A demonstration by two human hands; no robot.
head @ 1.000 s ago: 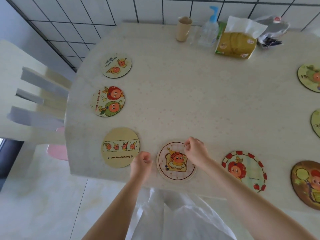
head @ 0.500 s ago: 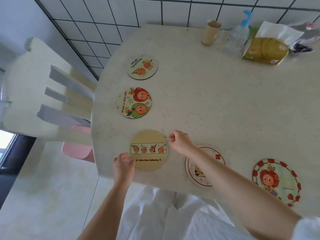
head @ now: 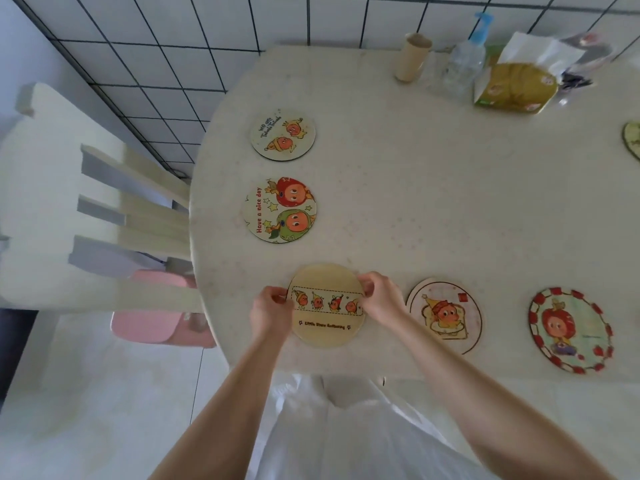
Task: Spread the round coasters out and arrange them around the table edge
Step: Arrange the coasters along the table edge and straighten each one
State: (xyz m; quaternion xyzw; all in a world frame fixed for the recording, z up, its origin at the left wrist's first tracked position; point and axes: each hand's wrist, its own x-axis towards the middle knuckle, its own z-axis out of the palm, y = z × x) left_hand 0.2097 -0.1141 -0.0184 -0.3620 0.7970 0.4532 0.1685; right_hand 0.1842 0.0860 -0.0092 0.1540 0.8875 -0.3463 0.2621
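Several round cartoon coasters lie along the edge of the pale table (head: 433,209). A tan coaster (head: 325,327) with a strip of small figures sits at the near left corner. My left hand (head: 270,313) pinches its left rim and my right hand (head: 379,299) pinches its right rim. To its right lie a white toast-picture coaster (head: 445,315) and a red-bordered coaster (head: 571,330). Up the left edge lie a "Have a nice day" coaster (head: 280,210) and a white coaster (head: 283,135) with two figures. A sliver of a green coaster (head: 632,140) shows at the right border.
At the back of the table stand a beige cup (head: 414,57), a clear pump bottle (head: 465,60), a yellow tissue pack (head: 516,84) and a crumpled bag (head: 581,60). A cream slatted chair (head: 97,216) with a pink seat (head: 156,306) stands left of the table. A tiled wall runs behind.
Both hands left the toast-picture coaster and moved left onto the tan coaster, now gripping its two sides. The view has shifted left.
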